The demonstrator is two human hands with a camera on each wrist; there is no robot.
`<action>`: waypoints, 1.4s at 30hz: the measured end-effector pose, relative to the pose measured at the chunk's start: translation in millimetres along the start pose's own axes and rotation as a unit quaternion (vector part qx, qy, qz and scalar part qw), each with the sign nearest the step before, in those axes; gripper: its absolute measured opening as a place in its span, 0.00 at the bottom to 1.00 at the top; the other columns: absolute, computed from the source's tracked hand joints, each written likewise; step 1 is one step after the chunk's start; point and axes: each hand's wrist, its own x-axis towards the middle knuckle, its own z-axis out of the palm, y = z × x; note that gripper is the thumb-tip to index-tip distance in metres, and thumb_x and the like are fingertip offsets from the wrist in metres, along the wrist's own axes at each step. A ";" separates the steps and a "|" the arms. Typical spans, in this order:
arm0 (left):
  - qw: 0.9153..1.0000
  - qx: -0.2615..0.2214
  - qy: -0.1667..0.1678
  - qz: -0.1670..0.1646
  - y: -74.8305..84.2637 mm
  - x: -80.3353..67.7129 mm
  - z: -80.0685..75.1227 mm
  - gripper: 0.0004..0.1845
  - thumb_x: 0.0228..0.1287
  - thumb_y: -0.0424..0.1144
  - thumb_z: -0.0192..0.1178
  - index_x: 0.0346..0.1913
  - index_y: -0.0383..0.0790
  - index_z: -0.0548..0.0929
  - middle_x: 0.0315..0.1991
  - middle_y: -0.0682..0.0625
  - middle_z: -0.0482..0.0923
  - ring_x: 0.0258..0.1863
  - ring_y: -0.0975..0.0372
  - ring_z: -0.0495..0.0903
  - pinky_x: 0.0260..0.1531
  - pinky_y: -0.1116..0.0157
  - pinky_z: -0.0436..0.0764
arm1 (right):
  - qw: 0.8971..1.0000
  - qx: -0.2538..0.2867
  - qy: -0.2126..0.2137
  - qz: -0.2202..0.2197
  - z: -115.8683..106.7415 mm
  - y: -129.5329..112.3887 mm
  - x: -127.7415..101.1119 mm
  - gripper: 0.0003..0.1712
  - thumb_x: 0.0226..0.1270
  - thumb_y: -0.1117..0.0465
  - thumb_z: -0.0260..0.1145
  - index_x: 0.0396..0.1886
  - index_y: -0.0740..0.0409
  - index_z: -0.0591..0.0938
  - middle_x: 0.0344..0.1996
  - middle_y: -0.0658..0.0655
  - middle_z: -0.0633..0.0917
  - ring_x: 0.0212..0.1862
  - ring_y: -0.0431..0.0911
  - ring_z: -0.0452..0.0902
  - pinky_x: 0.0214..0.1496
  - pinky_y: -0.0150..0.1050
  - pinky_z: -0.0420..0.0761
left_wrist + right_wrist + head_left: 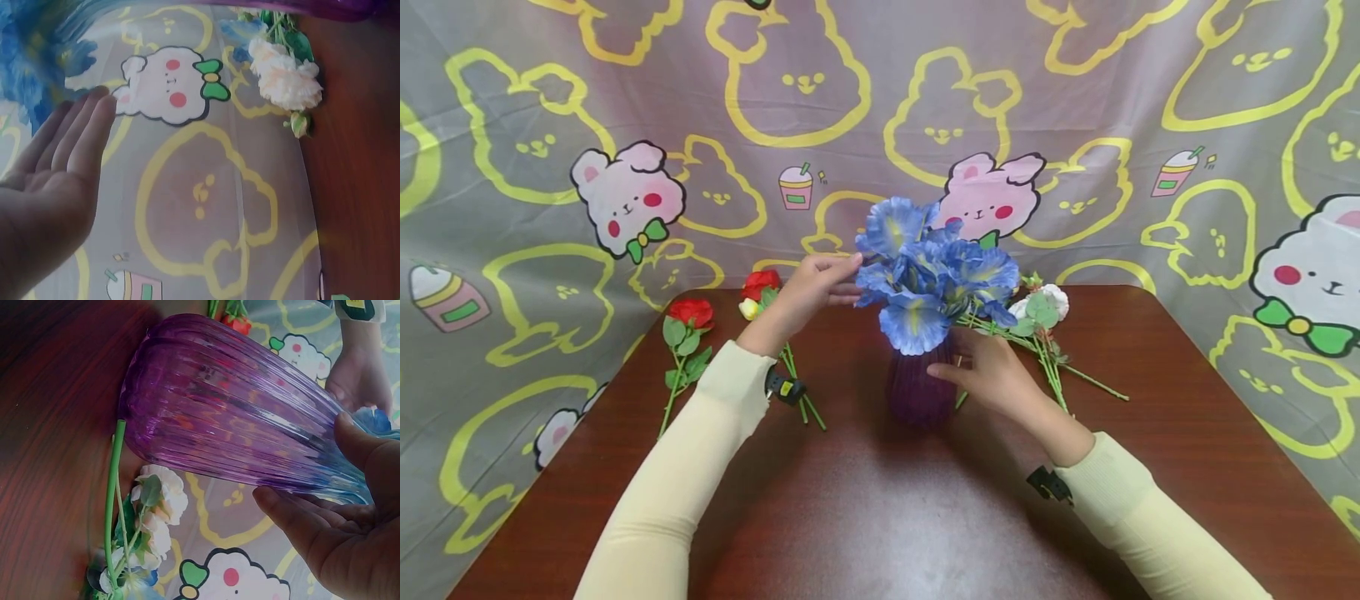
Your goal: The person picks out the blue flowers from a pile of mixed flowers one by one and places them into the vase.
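Brown table (865, 508), near edge bare. Mid-table: purple ribbed vase (919, 390), upright, holding blue flowers (934, 275). Right hand (992, 371) against the vase's right side, fingers loosely curved round the glass (thumb on it in the wrist view). Left hand (808, 292) spread flat, fingertips touching the blue petals. Beyond: white flowers (1043, 307) lying right of the vase; red roses (691, 313) lying left. Behind: bunny-print cloth (625, 196).
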 end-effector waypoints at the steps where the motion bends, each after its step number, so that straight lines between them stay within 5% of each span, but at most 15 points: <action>1: 1.000 0.003 -0.010 -0.002 -0.8 -1.7 -2.4 0.27 0.74 0.45 0.52 0.62 0.22 0.72 0.62 0.34 0.71 0.54 0.45 0.79 0.52 0.56 0.78 | 1.000 -0.001 0.000 0.000 -0.1 0.0 0.0 0.22 0.57 0.56 0.75 0.50 0.59 0.82 0.42 0.55 0.86 0.43 0.48 0.83 0.45 0.50 0.82; 4: 0.999 -0.009 -0.048 -0.003 -7.1 -5.7 -7.7 0.38 0.71 0.55 0.55 0.65 0.20 0.67 0.64 0.30 0.67 0.59 0.41 0.73 0.55 0.54 0.75 | 1.000 -0.001 0.001 0.001 0.0 0.0 0.0 0.24 0.57 0.56 0.75 0.52 0.59 0.82 0.43 0.55 0.86 0.44 0.48 0.83 0.45 0.50 0.82; 8: 0.992 -0.030 -0.122 0.023 -23.6 -8.0 -10.1 0.59 0.51 0.69 0.62 0.66 0.17 0.62 0.65 0.25 0.64 0.62 0.37 0.67 0.60 0.47 0.68 | 1.000 0.001 0.001 0.003 0.1 0.4 -0.4 0.26 0.57 0.56 0.76 0.54 0.60 0.81 0.45 0.56 0.86 0.44 0.49 0.82 0.46 0.50 0.82; 12: 0.985 -0.014 -0.163 0.051 -40.7 -13.1 -6.3 0.63 0.45 0.72 0.64 0.68 0.21 0.61 0.67 0.30 0.64 0.63 0.40 0.68 0.61 0.50 0.68 | 1.000 0.004 0.000 0.003 0.6 1.0 -0.5 0.30 0.57 0.56 0.75 0.57 0.62 0.80 0.47 0.57 0.85 0.46 0.49 0.82 0.46 0.50 0.82; 17: 0.989 0.005 -0.137 0.059 -56.4 -19.4 10.1 0.57 0.48 0.62 0.71 0.69 0.23 0.61 0.66 0.32 0.65 0.64 0.43 0.68 0.59 0.55 0.72 | 1.000 -0.001 0.000 0.003 0.5 0.4 0.1 0.29 0.57 0.55 0.76 0.57 0.61 0.80 0.47 0.57 0.85 0.46 0.49 0.82 0.46 0.50 0.82; 20: 0.992 0.009 -0.109 0.059 -63.0 -19.7 22.4 0.46 0.57 0.44 0.72 0.69 0.22 0.59 0.67 0.30 0.63 0.64 0.43 0.67 0.59 0.56 0.73 | 1.000 -0.003 0.002 -0.001 0.1 0.0 0.5 0.29 0.57 0.56 0.76 0.57 0.62 0.80 0.47 0.58 0.85 0.46 0.50 0.82 0.46 0.50 0.82; 24: 0.993 0.006 -0.096 0.062 -72.0 -16.9 36.7 0.36 0.55 0.22 0.65 0.68 0.21 0.63 0.63 0.30 0.68 0.61 0.44 0.71 0.57 0.57 0.75 | 1.000 0.001 0.001 -0.006 0.7 -0.4 0.9 0.31 0.57 0.58 0.76 0.59 0.64 0.79 0.49 0.60 0.84 0.48 0.51 0.82 0.47 0.50 0.82; 33: 0.991 0.049 -0.077 0.098 -87.3 -17.2 54.7 0.27 0.50 0.23 0.71 0.55 0.26 0.78 0.49 0.40 0.82 0.51 0.55 0.81 0.49 0.60 0.80 | 1.000 -0.007 0.003 -0.014 1.5 0.1 0.3 0.31 0.57 0.56 0.75 0.59 0.65 0.78 0.49 0.60 0.84 0.49 0.52 0.82 0.47 0.51 0.82; 42: 0.989 0.062 -0.068 0.115 -93.6 -18.5 60.7 0.32 0.48 0.23 0.73 0.59 0.25 0.75 0.54 0.37 0.79 0.54 0.53 0.78 0.54 0.59 0.77 | 1.000 -0.002 0.006 -0.024 2.0 2.3 -0.7 0.30 0.58 0.58 0.75 0.58 0.66 0.78 0.48 0.61 0.85 0.48 0.52 0.82 0.46 0.51 0.82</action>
